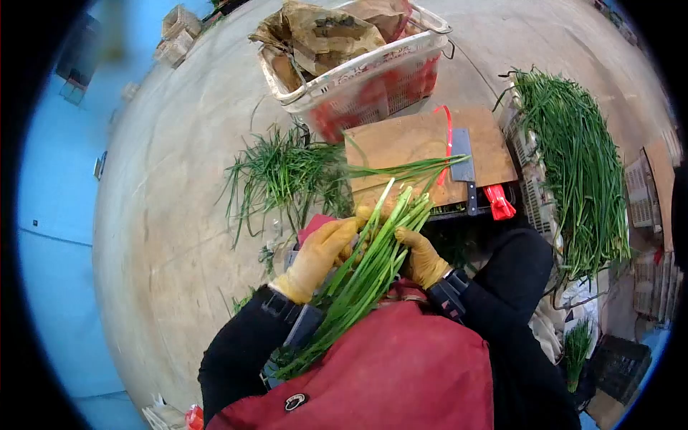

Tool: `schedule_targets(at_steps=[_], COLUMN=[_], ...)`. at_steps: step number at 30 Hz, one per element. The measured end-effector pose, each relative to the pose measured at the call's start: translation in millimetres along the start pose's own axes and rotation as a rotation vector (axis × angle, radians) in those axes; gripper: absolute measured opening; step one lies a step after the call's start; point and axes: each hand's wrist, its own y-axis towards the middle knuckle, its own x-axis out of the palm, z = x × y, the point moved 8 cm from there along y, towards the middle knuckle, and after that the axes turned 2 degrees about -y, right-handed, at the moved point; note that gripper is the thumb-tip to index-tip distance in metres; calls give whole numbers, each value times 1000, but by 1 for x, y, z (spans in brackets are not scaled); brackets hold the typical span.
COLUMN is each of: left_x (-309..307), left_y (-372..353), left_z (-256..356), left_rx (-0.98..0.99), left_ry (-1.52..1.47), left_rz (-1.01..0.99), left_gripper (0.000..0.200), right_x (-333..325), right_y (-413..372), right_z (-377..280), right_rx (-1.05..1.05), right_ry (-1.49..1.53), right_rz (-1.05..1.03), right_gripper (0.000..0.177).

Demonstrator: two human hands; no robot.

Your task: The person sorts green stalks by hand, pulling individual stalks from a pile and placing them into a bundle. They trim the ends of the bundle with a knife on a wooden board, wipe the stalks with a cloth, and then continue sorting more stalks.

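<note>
A thick bunch of chives (358,287) lies slantwise across my lap, its pale cut ends pointing up and away from me. My left hand (319,256), in a yellow glove, is closed at the bunch's left side near those ends; some of its fingers are hidden. On the right side, my gloved right hand (421,258) grips the same bunch with thumb and fingers curled. Just beyond both hands is a wooden board (398,143), with a few loose green leaves (408,170) across it. A cleaver (462,158) rests at the board's right, handle toward me.
Loose chives (287,168) are heaped on the floor at the left. A long crate (534,168) at the right is piled with chives (573,172). Behind the board stands a white basket (365,75) with brown sacking. A red ribbon (449,129) crosses the board.
</note>
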Motion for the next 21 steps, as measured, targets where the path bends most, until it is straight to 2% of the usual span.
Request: schedule_targets(at_steps=[3,4,7,10,13,16,20,21], left_x=[21,22,19,32,16,3,13,18], left_y=[21,19,17,9,19,10,1,7], left_z=[1,8,7,13,-11,-9,12,-2], left_rx=[0,12,-39,-9,72,-83,405,253], left_ry=[38,147,227,127,263,536,649,499], left_rz=[-73,-75,-143,-209,-146,-123,-365,-443], left_gripper=[37,37,38,36,32,28,29,33], right_x=[4,3,-2,-5,-10,-17,-20,-17], right_y=[-3,-5,-10,-11,-13,-15,-13,-13], right_z=[-5,-6,-7,-8,-9,-10,-14,-16], right_rx=[-20,-21,-24,-31,-14,-25,-91,-99], right_ry=[-43,-42,-37,-56,-76,-88,-133,-142], right_rz=[68,69,78,73,68,80,85,75], right_gripper=[79,78,78,76,75,73,70,69])
